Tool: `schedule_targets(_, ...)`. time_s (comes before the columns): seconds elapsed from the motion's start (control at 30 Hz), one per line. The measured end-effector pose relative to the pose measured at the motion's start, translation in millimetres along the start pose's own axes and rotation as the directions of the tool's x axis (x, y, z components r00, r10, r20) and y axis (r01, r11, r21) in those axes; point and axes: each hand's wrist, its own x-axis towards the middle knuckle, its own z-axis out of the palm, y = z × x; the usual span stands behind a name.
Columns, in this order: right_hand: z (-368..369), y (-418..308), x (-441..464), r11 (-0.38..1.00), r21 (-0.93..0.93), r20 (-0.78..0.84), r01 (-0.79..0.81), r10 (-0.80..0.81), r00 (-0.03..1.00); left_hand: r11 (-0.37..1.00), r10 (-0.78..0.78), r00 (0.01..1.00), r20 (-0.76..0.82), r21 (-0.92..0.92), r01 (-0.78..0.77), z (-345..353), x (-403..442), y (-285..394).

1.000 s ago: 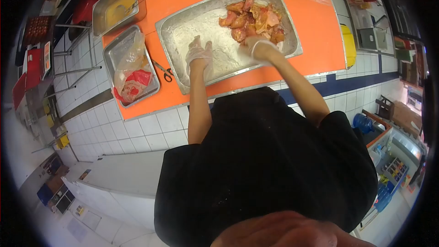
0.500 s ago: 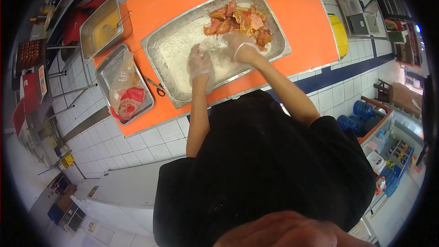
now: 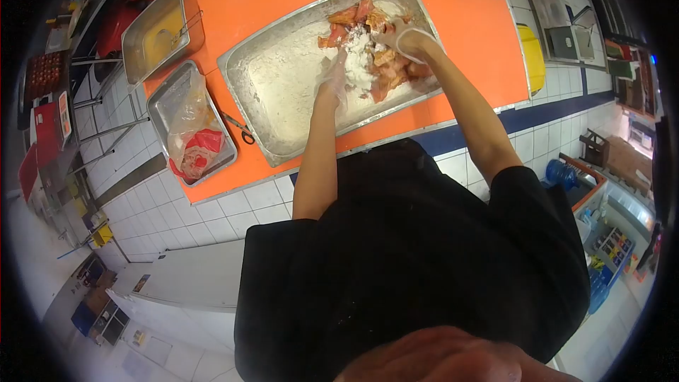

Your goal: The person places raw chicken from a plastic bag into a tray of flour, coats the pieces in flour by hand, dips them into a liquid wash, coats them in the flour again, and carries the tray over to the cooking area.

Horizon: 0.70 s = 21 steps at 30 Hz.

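Observation:
A large metal tray (image 3: pixel 244 124) holds white flour (image 3: pixel 283 64) on its left and middle, and marinated meat pieces (image 3: pixel 391 71) on its right. Fresh flour lies in a white heap on the meat. My left hand (image 3: pixel 332 76), in a clear plastic glove, is in the tray at the left edge of the meat, its fingers blurred. My right hand (image 3: pixel 410 39), also gloved, reaches over the right part of the meat; its fingertips are hard to make out against the pieces.
Scissors (image 3: pixel 245 134) lie left of the large tray on the orange table (image 3: pixel 474 42). Beyond them are a smaller tray (image 3: pixel 230 155) with a plastic bag (image 3: pixel 192 124) and a deep metal pan (image 3: pixel 134 64) of yellow liquid with a utensil.
Both hands have moved from the flour toward the meat, the left one rightward, the right one up and right. White flour now covers the middle of the meat.

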Motion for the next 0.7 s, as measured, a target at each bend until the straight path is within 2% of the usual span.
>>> schedule_targets(0.03,0.7,-3.0,-3.2,0.994,0.106,0.041,-0.019,0.015,0.999,1.000,-0.018,0.999,-0.029,-0.007,0.018,3.6,-6.5,2.7)
schedule_targets(0.1,5.9,-5.8,-15.2,0.949,0.307,0.136,-0.074,0.033,0.990,0.995,0.011,0.994,-0.108,0.096,0.000,3.7,3.6,-2.8)
schedule_targets(0.13,19.3,3.9,-7.2,0.947,0.322,0.055,-0.001,-0.018,0.998,0.988,0.025,0.989,-0.148,0.154,-0.002,2.1,6.1,-7.3)
schedule_targets(0.23,29.8,2.2,-16.1,0.863,0.506,0.132,0.001,-0.078,0.988,0.999,0.050,0.991,-0.121,0.007,-0.050,18.5,-5.0,-10.5)
schedule_targets(0.33,24.4,-11.2,-32.3,0.975,0.218,0.151,0.044,-0.078,0.986,0.997,0.071,0.968,-0.239,0.008,-0.071,15.1,-0.5,-21.2)
schedule_targets(0.37,22.1,-13.9,-43.5,0.992,0.115,0.158,0.053,-0.071,0.985,0.990,0.136,0.974,-0.182,-0.010,-0.140,10.6,-0.8,-24.0)
schedule_targets(0.4,0.9,-40.4,-88.1,0.985,0.130,0.155,0.116,-0.136,0.979,0.980,0.193,0.973,-0.125,-0.027,-0.197,1.4,-7.7,-27.1)
schedule_targets(0.43,-2.0,-38.3,-84.9,0.977,0.067,0.049,0.202,-0.205,0.977,0.966,0.249,0.966,-0.069,-0.050,-0.253,-3.9,-11.2,-29.2)
schedule_targets(0.47,-5.1,-34.0,-78.9,0.960,-0.007,-0.048,0.279,-0.279,0.959,0.969,0.241,0.954,-0.176,-0.014,-0.248,-0.2,-16.0,-22.6)
schedule_targets(0.5,-6.7,-29.5,-71.2,0.935,-0.086,-0.141,0.344,-0.353,0.925,0.977,0.200,0.939,-0.281,0.126,-0.170,9.6,-29.1,-1.9)
schedule_targets(0.53,-5.6,-26.8,-51.3,0.836,-0.461,-0.269,0.297,-0.451,0.851,0.964,0.170,0.908,-0.384,0.254,-0.073,22.8,-47.2,25.9)
schedule_targets(0.57,-5.4,-21.2,-25.5,0.872,-0.388,-0.267,0.299,-0.417,0.869,0.929,0.157,0.862,-0.481,0.368,0.036,28.8,-56.1,38.7)
schedule_targets(0.6,-5.8,-16.0,1.8,0.902,-0.314,-0.265,0.298,-0.384,0.884,0.930,0.179,0.839,-0.514,0.366,0.026,11.7,-13.2,18.7)
schedule_targets(0.63,-6.1,-15.0,18.4,0.924,-0.240,-0.261,0.298,-0.357,0.897,0.731,0.286,0.888,-0.360,0.682,0.041,-11.2,30.3,3.2)
schedule_targets(0.67,-7.1,-24.1,21.8,0.963,-0.075,-0.193,0.257,-0.267,0.944,0.430,0.325,0.929,-0.176,0.903,0.021,-36.4,69.6,-10.4)
schedule_targets(0.7,-11.9,-42.1,24.0,0.976,0.087,-0.110,0.198,-0.188,0.976,0.479,0.316,0.936,-0.157,0.878,-0.015,-36.6,73.4,-4.9)
